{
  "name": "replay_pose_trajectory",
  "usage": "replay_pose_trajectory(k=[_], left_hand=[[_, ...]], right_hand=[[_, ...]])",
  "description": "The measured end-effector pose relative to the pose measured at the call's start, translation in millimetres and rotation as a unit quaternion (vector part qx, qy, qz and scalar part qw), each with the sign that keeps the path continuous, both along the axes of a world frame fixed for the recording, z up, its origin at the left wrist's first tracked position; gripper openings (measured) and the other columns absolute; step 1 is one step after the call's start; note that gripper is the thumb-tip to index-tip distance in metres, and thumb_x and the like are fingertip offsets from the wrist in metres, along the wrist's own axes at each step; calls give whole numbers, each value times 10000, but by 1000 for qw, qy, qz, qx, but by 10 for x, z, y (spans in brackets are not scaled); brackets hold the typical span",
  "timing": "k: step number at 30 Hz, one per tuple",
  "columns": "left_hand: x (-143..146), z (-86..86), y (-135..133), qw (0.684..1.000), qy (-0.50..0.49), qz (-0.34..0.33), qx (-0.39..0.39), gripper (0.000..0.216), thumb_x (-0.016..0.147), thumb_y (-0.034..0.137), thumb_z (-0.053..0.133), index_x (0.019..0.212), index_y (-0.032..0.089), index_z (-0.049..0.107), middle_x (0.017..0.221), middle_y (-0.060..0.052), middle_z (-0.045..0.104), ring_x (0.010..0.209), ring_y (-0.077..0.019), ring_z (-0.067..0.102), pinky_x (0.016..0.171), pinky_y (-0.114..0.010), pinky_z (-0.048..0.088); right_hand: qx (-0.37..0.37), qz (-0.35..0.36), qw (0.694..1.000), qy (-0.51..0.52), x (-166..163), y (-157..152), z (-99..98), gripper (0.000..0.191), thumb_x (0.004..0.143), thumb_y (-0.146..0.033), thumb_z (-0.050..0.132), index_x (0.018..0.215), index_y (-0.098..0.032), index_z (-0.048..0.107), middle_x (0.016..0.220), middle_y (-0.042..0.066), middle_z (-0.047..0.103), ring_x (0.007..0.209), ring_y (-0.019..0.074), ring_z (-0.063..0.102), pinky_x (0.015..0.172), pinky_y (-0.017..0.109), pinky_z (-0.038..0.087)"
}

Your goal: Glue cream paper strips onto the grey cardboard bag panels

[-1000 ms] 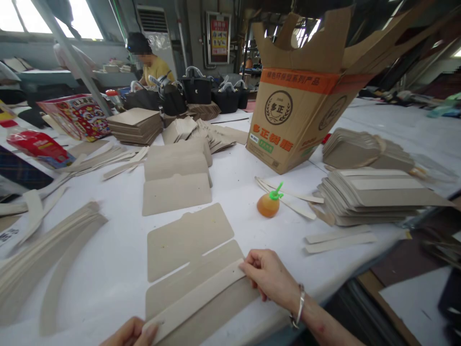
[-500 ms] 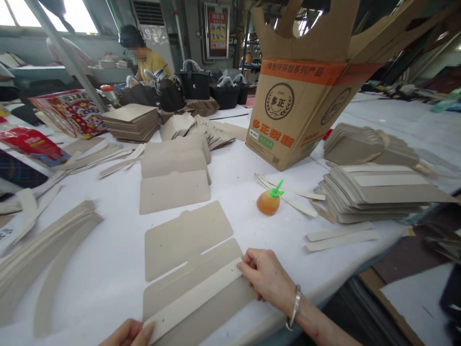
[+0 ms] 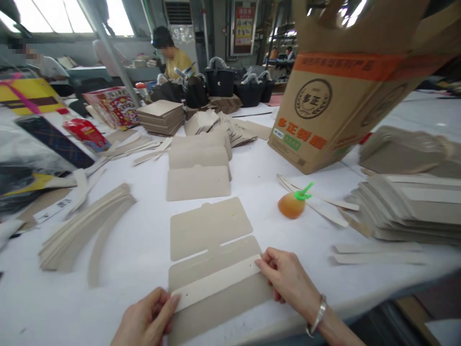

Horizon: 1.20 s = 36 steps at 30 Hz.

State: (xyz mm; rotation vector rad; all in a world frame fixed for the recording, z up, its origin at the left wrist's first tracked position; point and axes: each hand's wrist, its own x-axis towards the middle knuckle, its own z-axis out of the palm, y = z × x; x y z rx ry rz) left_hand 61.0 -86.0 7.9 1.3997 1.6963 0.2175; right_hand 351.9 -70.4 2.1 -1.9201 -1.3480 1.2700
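Note:
A pale cardboard strip point(image 3: 216, 282) lies across a grey cardboard panel point(image 3: 230, 300) at the near edge of the white table point(image 3: 144, 250). My left hand point(image 3: 146, 322) pinches the strip's left end with closed fingers. My right hand point(image 3: 290, 281), with a metal bracelet on the wrist, pinches the strip's right end. Just beyond lies a second grey panel point(image 3: 209, 227) with a tab on its top edge, and further back a row of similar panels point(image 3: 199, 181).
An orange squeeze bottle with a green nozzle point(image 3: 292, 203) stands right of centre. A tilted printed carton point(image 3: 331, 110) rises behind it. Stacks of grey cardboard point(image 3: 410, 209) sit at right, curved strips point(image 3: 86, 226) at left. A person in yellow point(image 3: 176, 57) works behind black handbags point(image 3: 219, 81).
The view has swung left and down, so more of my left hand shows. Both hands keep hold of the strip's ends on the panel.

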Motion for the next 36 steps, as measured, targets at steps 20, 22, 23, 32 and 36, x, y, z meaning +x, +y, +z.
replay_pose_trajectory(k=[20,22,23,32,36], left_hand=[[18,65,5,998,19,25,48,308,848,436,400,658,215,499,489,35,589,434,-124,534,504,-231,362],[21,56,10,998,27,23,53,307,849,430,400,657,214,502,488,34,591,441,-126,538,508,-233,356],[23,52,12,998,32,22,55,307,851,429,398,658,214,503,486,33,591,445,-128,541,510,-234,352],[20,49,1,995,75,-4,71,306,859,416,388,663,217,513,508,31,592,481,-136,548,516,-244,322],[23,57,13,993,93,-13,76,301,862,405,380,675,217,523,532,25,597,501,-139,552,524,-246,319]], right_hand=[[-45,18,997,-52,6,5,-90,378,718,-581,437,567,-235,436,323,-56,465,268,105,453,291,177,340],[-44,17,997,-55,9,4,-101,379,719,-582,434,568,-234,436,328,-56,472,270,105,457,293,176,341],[-47,18,997,-54,8,5,-99,381,716,-583,433,566,-234,434,330,-55,473,270,103,456,293,176,338],[-47,12,997,-58,-32,4,-40,378,692,-589,413,557,-236,415,323,-62,451,261,101,447,287,174,312],[-34,19,997,-62,-19,-10,-71,365,720,-570,415,570,-237,415,336,-69,446,271,105,461,291,174,318]])
